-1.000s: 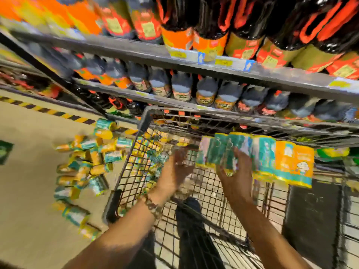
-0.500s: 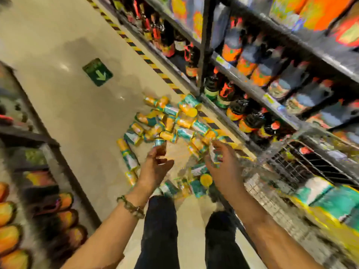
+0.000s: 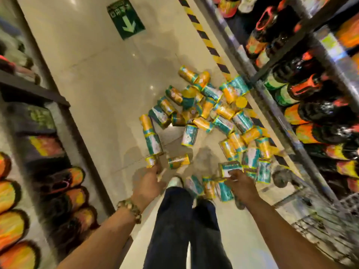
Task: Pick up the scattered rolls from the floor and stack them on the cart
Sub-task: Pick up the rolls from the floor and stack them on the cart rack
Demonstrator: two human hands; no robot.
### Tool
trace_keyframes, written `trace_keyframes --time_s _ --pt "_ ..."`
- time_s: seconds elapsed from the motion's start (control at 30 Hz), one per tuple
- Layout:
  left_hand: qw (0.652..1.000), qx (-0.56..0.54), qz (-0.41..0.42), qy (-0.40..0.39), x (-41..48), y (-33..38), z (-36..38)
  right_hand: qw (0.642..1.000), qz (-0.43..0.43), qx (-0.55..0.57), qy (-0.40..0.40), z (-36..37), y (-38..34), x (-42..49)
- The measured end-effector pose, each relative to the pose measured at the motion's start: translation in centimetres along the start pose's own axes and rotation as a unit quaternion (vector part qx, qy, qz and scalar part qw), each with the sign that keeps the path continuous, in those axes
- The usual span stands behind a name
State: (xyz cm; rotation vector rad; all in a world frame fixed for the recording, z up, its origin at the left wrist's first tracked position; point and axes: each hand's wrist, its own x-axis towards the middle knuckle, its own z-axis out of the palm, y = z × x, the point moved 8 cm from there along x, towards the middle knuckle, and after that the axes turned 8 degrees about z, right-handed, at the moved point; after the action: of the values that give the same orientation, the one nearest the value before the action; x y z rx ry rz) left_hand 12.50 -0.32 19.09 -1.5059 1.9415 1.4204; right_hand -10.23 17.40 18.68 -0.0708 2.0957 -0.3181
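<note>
A pale, glossy shop floor (image 3: 93, 84) runs between two shelf racks, with a green arrow sign (image 3: 126, 18) stuck to it and a strip of black-and-yellow tape (image 3: 206, 37) along the right rack. Dark bottles (image 3: 303, 90) with orange labels fill the right shelves.

The scattered rolls (image 3: 209, 111), wrapped in teal and yellow, lie in a loose heap against the foot of the right rack, pointing every which way. Out on the left edge of the heap, a long roll (image 3: 152, 136) lies with its long axis nearly along the aisle, its near end toward the person. Just right of it, a short roll (image 3: 178, 162) lies crosswise.

The left hand (image 3: 149, 181), a beaded bracelet (image 3: 130, 207) on its wrist, reaches down to the near end of the long roll. Its fingers are at the yellow end piece, but blur hides whether they grip it.

The right hand (image 3: 240, 183) has its fingers curled over a teal-and-white roll (image 3: 230, 168) at the near edge of the heap, the roll's long axis running left to right. More rolls lie just below that hand, by the person's shoes.

The wire cart (image 3: 326, 226) shows blurred at the lower right, beside the right arm.
</note>
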Motion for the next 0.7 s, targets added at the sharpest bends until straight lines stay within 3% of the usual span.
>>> trace_keyframes --time_s 0.17,0.33,0.4,0.53,0.7 --pt "0.997 0.058 0.024 -0.036 8.9 -3.5 5.0 0.995 0.029 -0.087 -0.04 5.2 3.3 10.4" --pt "0.993 0.103 0.031 -0.049 21.1 -6.6 12.4 0.994 0.05 -0.098 0.026 7.2 8.0 22.7" --pt "0.988 0.142 0.043 -0.052 26.0 -6.9 15.1 0.984 0.05 -0.164 0.035 8.0 11.0 27.1" --pt "0.984 0.163 0.07 0.024 34.9 -6.0 18.3 0.933 -0.027 -0.359 0.016 10.8 15.2 34.1" --pt "0.985 0.141 0.052 0.087 41.7 -6.2 20.5 0.839 -0.188 -0.509 0.032 14.9 16.2 37.5"
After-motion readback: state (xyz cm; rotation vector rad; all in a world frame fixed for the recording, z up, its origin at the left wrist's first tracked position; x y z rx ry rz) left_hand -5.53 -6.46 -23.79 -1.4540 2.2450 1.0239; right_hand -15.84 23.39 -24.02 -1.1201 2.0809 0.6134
